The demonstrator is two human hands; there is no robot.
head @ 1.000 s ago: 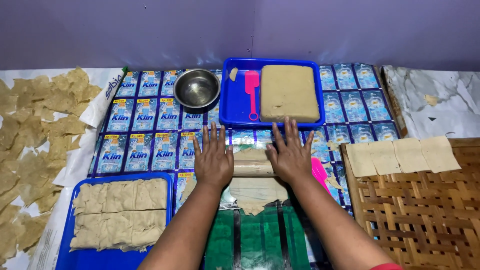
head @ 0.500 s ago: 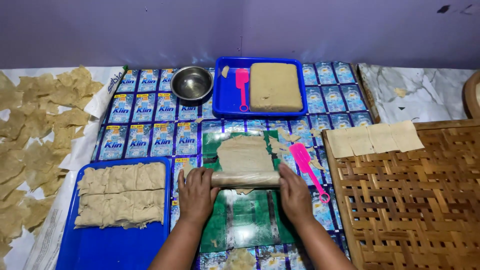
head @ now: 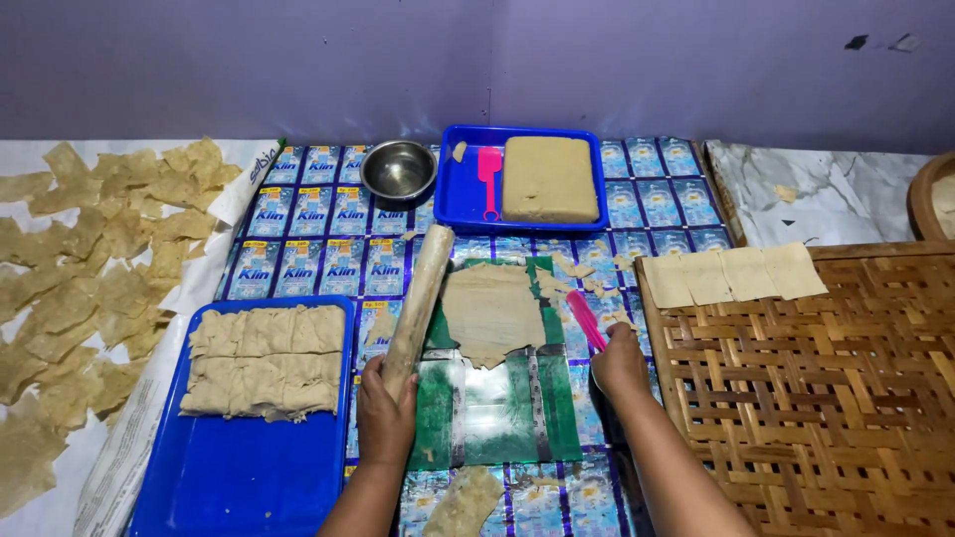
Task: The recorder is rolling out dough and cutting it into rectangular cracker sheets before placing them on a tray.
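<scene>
Nearest, at the bottom edge: a ragged dough scrap [head: 463,502] on the foil-print mat.

Just beyond, left hand [head: 386,418] wrapped shut around the near end of a wooden rolling pin [head: 418,303], with the pin slanting away and slightly right along the left edge of the green plastic sheet [head: 497,413]. To the right, right hand [head: 619,363] curled closed on the near end of a pink cutter [head: 585,320], blade pointing far-left toward the sheet.

Between the two hands and a little farther off: the rolled dough sheet [head: 492,313], flat and thin on the green plastic, with uneven edges, uncut as far as visible. Just right of the pin, just left of the cutter's tip; touching either or not, hard to tell.

Already done, judging by the layout: cut pieces [head: 264,360] stacked at the far end of the near blue tray [head: 249,467] on the left; four pale squares [head: 731,273] in a row on the far rim of the woven bamboo tray [head: 816,398] on the right, most of that tray bare; many irregular pieces [head: 90,278] spread on the white cloth at far left.

Left to work: a thick dough block [head: 549,179] in the far blue tray [head: 463,194], beside a second pink scraper [head: 488,177]. Left of that, a steel bowl [head: 398,169].
</scene>
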